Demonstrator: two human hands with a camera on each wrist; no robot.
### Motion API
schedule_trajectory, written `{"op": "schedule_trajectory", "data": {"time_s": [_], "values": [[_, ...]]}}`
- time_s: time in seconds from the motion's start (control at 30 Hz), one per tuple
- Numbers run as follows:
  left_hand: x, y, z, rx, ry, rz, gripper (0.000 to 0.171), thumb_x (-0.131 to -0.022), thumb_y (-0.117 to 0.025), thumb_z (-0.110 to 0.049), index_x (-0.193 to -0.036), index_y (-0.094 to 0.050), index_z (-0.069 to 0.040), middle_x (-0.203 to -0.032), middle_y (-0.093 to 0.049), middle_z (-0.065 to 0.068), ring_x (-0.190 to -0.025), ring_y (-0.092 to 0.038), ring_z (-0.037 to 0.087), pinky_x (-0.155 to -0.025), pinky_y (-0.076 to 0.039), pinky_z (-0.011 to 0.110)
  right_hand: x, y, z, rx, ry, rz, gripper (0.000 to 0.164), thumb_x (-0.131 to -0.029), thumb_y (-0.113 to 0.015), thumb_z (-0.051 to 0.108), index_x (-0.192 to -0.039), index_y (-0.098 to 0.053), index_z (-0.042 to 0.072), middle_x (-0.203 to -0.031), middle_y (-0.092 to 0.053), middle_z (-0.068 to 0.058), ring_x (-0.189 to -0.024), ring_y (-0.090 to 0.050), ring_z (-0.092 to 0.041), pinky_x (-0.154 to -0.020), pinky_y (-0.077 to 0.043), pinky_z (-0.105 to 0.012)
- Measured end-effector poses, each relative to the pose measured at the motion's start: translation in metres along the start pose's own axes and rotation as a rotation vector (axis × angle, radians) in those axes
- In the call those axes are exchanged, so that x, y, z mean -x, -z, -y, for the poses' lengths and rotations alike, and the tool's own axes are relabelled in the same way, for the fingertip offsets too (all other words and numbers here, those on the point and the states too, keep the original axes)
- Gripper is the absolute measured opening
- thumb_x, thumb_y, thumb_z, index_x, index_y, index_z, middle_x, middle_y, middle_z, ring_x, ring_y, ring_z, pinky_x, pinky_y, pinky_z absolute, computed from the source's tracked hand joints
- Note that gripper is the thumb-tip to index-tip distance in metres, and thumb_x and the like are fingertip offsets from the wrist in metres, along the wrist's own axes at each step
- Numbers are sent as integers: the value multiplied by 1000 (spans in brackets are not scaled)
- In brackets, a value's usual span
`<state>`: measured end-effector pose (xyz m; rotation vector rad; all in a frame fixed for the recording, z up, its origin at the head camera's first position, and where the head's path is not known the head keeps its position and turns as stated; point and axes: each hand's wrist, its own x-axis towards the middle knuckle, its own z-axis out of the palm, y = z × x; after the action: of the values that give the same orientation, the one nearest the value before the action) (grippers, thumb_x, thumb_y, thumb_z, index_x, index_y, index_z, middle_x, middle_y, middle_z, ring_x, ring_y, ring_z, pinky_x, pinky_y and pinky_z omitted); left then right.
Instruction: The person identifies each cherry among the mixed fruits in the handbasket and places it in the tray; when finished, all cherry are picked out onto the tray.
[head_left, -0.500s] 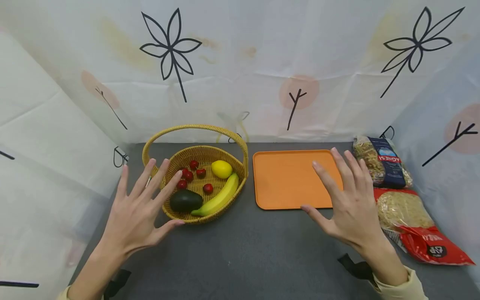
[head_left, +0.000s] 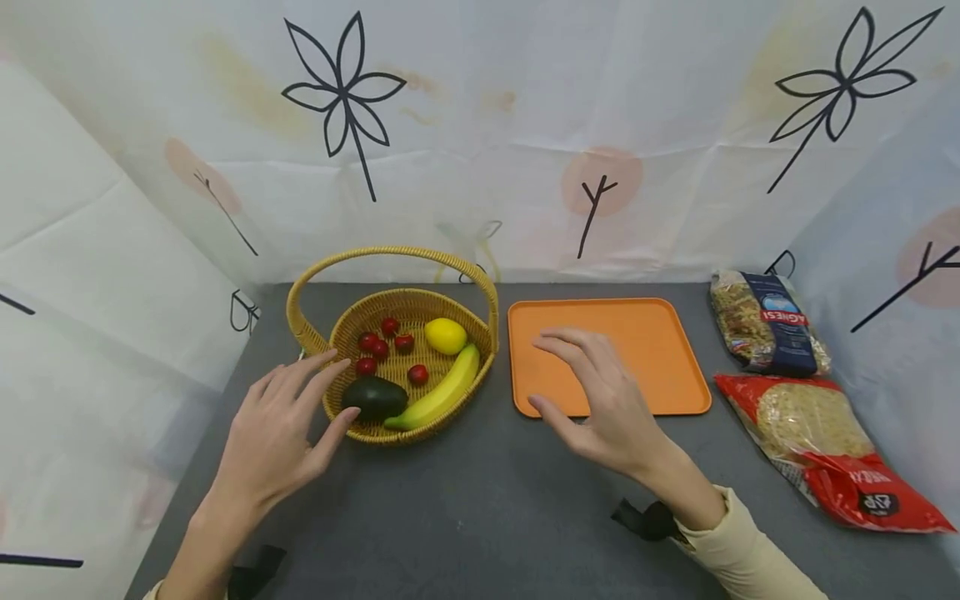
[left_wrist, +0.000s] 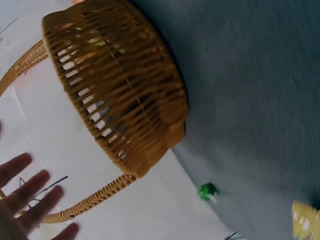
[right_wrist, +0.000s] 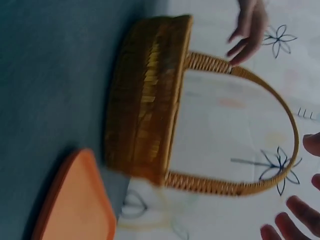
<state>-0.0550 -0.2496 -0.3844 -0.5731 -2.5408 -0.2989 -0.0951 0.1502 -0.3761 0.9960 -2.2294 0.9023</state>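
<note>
A yellow wicker basket [head_left: 487,304] with a tall arched handle stands at the left of the table. Inside lie a dark green avocado [head_left: 373,398], a banana [head_left: 442,392], a lemon [head_left: 446,336] and several cherries [head_left: 417,375]. My left hand [head_left: 270,437] hovers at the basket's near left side, fingers gently bent, holding nothing. Over the near edge of an orange tray [head_left: 660,333] my right hand [head_left: 611,408] hangs, thumb and fingers spread apart around nothing. In the left wrist view, the basket [left_wrist: 125,90] is apart from the visible fingers [left_wrist: 42,205].
A bag of Agnesi pasta [head_left: 768,325] and a red-and-clear bag [head_left: 825,442] lie along the right side. In the left wrist view, a small green object [left_wrist: 207,191] and part of a yellow packet [left_wrist: 306,220] show. A patterned white cloth [head_left: 480,125] surrounds the dark table.
My right hand has moved left, from the tray's right end to its near left part, and its fingers bend more. The left hand's spread fingers have drawn together, lower by the basket.
</note>
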Motion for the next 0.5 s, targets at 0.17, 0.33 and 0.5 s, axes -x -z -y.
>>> {"op": "schedule_trajectory", "data": {"time_s": [0.17,0.33,0.5], "values": [[9,-10,-5,128,181,127,47,-93,-85,-26,-136,-71,-12,-144,-67,16,-127,-67,43,-86,-63,68,-28,-19,7,-279,-120,163,44,-97,-83,18,-138,-66,10,-127,-72,-6,-111,-69,-17,-88,-66,-33],[15,-18,-7,250,353,198,49,-94,-85,-17,-138,-68,-3,-148,-60,23,-135,-59,47,-101,-56,72,-60,-45,7,-466,-240,405,33,-100,-80,19,-131,-71,14,-124,-75,-1,-107,-74,-16,-88,-67,-32],[21,-21,-6,309,470,212,50,-93,-86,-15,-136,-67,2,-151,-55,26,-135,-56,48,-102,-55,70,-91,-80,-3,-569,-293,607,25,-105,-73,21,-128,-72,11,-127,-75,-7,-113,-74,-22,-95,-65,-30]]}}
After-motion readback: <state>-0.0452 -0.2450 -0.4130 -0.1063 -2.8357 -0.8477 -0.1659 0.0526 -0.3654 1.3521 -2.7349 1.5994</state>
